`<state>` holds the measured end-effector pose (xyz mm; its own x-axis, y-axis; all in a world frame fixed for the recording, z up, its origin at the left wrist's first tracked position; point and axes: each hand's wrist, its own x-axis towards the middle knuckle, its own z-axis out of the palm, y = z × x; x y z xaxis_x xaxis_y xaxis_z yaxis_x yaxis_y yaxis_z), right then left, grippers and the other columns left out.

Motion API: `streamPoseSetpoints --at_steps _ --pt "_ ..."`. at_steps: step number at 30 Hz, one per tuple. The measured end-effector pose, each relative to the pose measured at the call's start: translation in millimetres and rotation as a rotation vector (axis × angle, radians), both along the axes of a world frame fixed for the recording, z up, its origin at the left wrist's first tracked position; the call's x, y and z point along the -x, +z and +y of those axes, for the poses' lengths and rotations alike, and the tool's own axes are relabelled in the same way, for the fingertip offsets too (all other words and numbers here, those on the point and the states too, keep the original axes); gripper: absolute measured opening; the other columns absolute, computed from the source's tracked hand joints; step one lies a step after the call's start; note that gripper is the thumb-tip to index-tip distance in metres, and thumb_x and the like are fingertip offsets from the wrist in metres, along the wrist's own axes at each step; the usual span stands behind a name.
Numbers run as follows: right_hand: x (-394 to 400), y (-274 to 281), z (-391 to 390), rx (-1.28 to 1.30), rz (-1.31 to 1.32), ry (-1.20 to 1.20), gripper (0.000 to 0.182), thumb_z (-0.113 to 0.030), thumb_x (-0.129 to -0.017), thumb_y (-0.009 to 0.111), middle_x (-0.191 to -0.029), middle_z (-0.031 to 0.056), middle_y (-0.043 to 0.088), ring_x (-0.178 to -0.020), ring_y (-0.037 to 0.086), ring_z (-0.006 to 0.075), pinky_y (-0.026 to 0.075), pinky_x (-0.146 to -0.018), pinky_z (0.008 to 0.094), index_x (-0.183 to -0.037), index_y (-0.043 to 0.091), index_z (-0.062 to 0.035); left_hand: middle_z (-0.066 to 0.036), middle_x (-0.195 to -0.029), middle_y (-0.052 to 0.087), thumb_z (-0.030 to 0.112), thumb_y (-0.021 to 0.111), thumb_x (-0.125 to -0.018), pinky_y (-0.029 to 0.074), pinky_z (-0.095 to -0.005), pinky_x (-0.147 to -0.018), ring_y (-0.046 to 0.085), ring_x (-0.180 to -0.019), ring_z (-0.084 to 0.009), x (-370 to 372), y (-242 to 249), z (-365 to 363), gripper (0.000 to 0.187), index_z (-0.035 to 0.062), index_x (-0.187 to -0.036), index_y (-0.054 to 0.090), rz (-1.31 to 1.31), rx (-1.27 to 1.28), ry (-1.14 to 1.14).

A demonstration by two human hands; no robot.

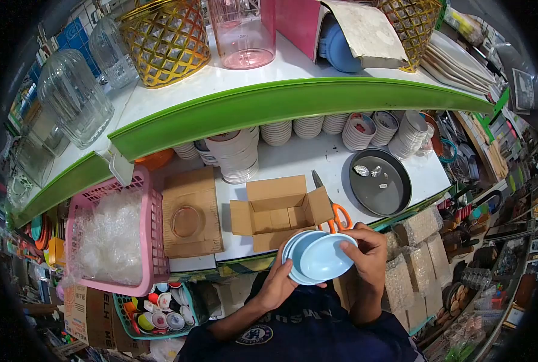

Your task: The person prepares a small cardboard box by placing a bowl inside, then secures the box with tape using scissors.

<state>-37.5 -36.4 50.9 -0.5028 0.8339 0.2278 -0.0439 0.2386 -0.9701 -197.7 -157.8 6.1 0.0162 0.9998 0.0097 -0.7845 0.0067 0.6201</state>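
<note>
Several light blue bowls (326,260) are held in front of my chest, partly nested, with one bowl tilted at the right over the others. My left hand (277,282) grips the stack by its left rim. The right-hand bowl's rim is pinched by my right hand (368,252), the thumb on its inner edge. Just beyond the bowls, an open cardboard box (271,220) stands on the white shelf with its flaps spread; its visible inside holds nothing. Orange-handled scissors (340,216) lie right of the box, partly hidden behind the bowls.
At left, a pink basket (155,232) holds clear plastic wrap, beside a flat cardboard piece (205,208). A round dark pan (396,196) rests at right. Stacked white bowls (239,154) line the back under a green-edged shelf (293,99). Wrapped packages (420,268) lie lower right.
</note>
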Motion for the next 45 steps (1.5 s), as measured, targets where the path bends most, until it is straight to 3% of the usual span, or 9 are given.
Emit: streamPoseSetpoints --at_steps 5,14,24,27,30,34,37,41,45 --pt "-2.8 -12.7 -4.9 0.190 0.337 -0.076 0.023 -0.006 -0.085 0.068 -0.089 0.0102 0.067 -0.074 0.062 0.0100 0.048 -0.068 0.0217 -0.102 0.064 0.0070 -0.014 -0.152 0.025 0.035 0.033 -0.103 0.050 -0.0578 -0.093 0.040 -0.133 -0.0355 0.3 7.6 -3.2 0.058 0.0138 -0.152 0.010 -0.007 0.008 0.038" --pt "-8.2 -22.1 7.7 0.301 0.514 -0.339 0.026 -0.022 -0.090 0.058 -0.090 0.0079 0.063 -0.078 0.064 0.0139 0.054 -0.070 0.0261 -0.106 0.054 -0.0013 -0.019 -0.144 0.039 0.049 0.024 -0.102 0.051 -0.0536 -0.092 0.050 -0.125 -0.0370 11.8 10.3 -5.0 0.062 0.0084 -0.149 0.018 0.013 0.046 0.109" --pt "-7.8 -21.7 5.3 0.324 0.512 -0.303 0.034 -0.027 -0.088 0.059 -0.093 0.0095 0.063 -0.080 0.064 0.0146 0.055 -0.072 0.0270 -0.107 0.053 0.0006 -0.017 -0.147 0.036 0.050 0.025 -0.102 0.050 -0.0567 -0.092 0.047 -0.127 -0.0374 12.1 11.2 -5.4 0.062 0.0128 -0.151 0.014 0.008 0.071 0.060" --pt "-11.6 -25.6 3.7 0.317 0.536 -0.208 0.030 -0.017 -0.088 0.064 -0.092 0.0110 0.066 -0.078 0.064 0.0122 0.053 -0.070 0.0249 -0.108 0.057 0.0049 -0.017 -0.149 0.032 0.051 0.027 -0.101 0.051 -0.0568 -0.090 0.045 -0.129 -0.0373 7.5 11.6 -3.8 0.065 0.0154 -0.152 0.011 0.033 0.076 0.038" --pt "-1.8 -9.7 -6.6 0.307 0.426 -0.177 0.021 -0.006 -0.087 0.066 -0.075 0.0024 0.064 -0.066 0.059 0.0055 0.045 -0.061 0.0186 -0.103 0.062 0.0066 -0.016 -0.152 0.026 0.045 0.031 -0.102 0.051 -0.0571 -0.091 0.043 -0.131 -0.0362 5.9 8.8 -2.4 0.063 0.0161 -0.153 0.008 0.030 0.058 0.014" --pt "-4.8 -20.3 -8.4 0.224 0.219 -0.129 0.021 -0.003 -0.086 0.068 -0.066 -0.0054 0.055 -0.056 0.044 0.0001 0.032 -0.051 0.0168 -0.105 0.068 0.0056 -0.013 -0.153 0.022 0.032 0.037 -0.103 0.049 -0.0578 -0.095 0.040 -0.133 -0.0346 1.8 1.6 -0.6 0.060 0.0149 -0.152 0.007 -0.023 0.036 -0.041" --pt "-1.1 -11.0 -12.0 0.208 0.095 -0.080 0.023 -0.001 -0.087 0.067 -0.064 -0.0073 0.052 -0.055 0.041 -0.0005 0.030 -0.050 0.0174 -0.110 0.068 0.0036 -0.013 -0.152 0.022 0.030 0.038 -0.103 0.049 -0.0587 -0.095 0.040 -0.133 -0.0344 -1.7 -0.3 1.7 0.059 0.0151 -0.152 0.008 -0.013 0.048 -0.066" --pt "3.3 -11.6 -17.9 0.248 0.113 -0.100 0.024 -0.009 -0.093 0.063 -0.079 -0.0004 0.066 -0.068 0.055 0.0030 0.043 -0.061 0.0177 -0.113 0.067 0.0039 -0.013 -0.152 0.024 0.028 0.037 -0.103 0.050 -0.0588 -0.094 0.041 -0.133 -0.0342 -3.0 0.9 5.2 0.058 0.0151 -0.152 0.009 -0.010 0.059 -0.088" --pt "1.2 -13.3 -18.9 0.211 0.128 -0.126 0.027 -0.014 -0.096 0.061 -0.088 0.0034 0.069 -0.075 0.059 0.0055 0.047 -0.067 0.0193 -0.114 0.067 0.0044 -0.013 -0.150 0.027 0.029 0.038 -0.103 0.050 -0.0586 -0.093 0.042 -0.132 -0.0340 -2.8 -2.7 6.8 0.059 0.0151 -0.152 0.009 -0.054 0.040 -0.117"
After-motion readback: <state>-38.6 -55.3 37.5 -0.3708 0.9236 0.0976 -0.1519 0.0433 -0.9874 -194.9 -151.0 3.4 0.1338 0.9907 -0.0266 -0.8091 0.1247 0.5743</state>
